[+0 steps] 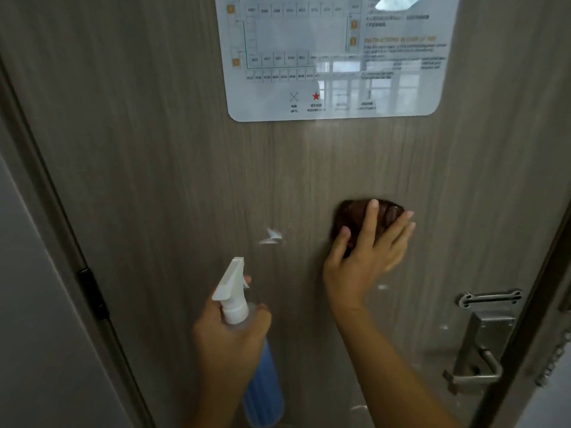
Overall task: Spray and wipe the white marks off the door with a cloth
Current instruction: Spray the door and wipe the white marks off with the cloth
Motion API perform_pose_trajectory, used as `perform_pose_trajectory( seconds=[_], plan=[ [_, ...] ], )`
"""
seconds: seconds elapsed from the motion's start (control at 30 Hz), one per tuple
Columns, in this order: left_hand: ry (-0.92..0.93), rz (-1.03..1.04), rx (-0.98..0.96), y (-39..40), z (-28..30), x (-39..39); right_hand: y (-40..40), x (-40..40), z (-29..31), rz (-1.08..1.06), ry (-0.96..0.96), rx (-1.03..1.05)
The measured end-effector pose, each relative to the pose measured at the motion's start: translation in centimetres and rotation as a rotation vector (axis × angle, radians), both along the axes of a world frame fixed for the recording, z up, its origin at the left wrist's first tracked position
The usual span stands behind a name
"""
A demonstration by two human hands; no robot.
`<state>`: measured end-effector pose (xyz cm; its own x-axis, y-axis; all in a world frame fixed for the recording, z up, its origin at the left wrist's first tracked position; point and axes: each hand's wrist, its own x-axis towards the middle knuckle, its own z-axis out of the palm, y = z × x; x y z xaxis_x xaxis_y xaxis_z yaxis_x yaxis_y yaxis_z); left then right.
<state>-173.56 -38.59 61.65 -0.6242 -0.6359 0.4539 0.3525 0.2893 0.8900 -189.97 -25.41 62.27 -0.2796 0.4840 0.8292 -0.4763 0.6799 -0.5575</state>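
Observation:
A grey-brown wood-grain door (173, 168) fills the view. My right hand (367, 251) presses a dark brown cloth (355, 216) flat against the door with straight fingers. Left of the cloth, a white mark (272, 236) shows on the door. Smaller white marks sit below my right hand (383, 286) and low down near my forearm (358, 407). My left hand (231, 338) grips a spray bottle (262, 393) with blue liquid; its white nozzle (230, 282) points up toward the door.
A laminated floor-plan sign (333, 57) is fixed to the door's upper part. A metal lever handle and lock plate (477, 356) sit at the lower right, with a latch bracket (489, 297) above. A dark hinge (92, 293) and door frame run along the left.

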Motion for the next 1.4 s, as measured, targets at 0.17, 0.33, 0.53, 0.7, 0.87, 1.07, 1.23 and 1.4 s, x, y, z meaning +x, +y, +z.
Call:
perform_pose_trajectory(
  seconds=[0.17,0.33,0.53,0.7,0.87,1.07,1.23,1.4],
  plan=[
    [0.02,-0.028,-0.002,-1.7,0.3,0.1,-6.3,1.8,0.4,0.063,0.027,0.174],
    [0.05,-0.009,-0.023,-2.6,1.1,-0.1,-9.5,2.7,0.4,0.114,0.134,0.479],
    [0.061,-0.052,-0.014,-4.7,1.4,-0.7,-3.6,1.6,1.9,0.119,0.177,0.591],
    [0.071,-0.056,-0.012,-6.6,1.8,0.0,-0.2,0.8,3.1,0.065,0.055,0.07],
    [0.07,-0.023,-0.029,-8.1,2.0,0.4,-4.9,1.4,3.3,0.033,0.086,-0.024],
    [0.084,0.031,-0.043,-9.2,2.2,0.9,-11.2,3.1,0.3,0.088,0.144,0.385],
    [0.055,0.033,-0.095,-9.3,2.2,1.0,-8.4,2.6,0.4,0.117,0.182,0.645],
    [0.074,-0.006,-0.124,-8.5,3.0,1.1,-2.8,1.7,1.3,0.117,0.098,0.475]
  ],
)
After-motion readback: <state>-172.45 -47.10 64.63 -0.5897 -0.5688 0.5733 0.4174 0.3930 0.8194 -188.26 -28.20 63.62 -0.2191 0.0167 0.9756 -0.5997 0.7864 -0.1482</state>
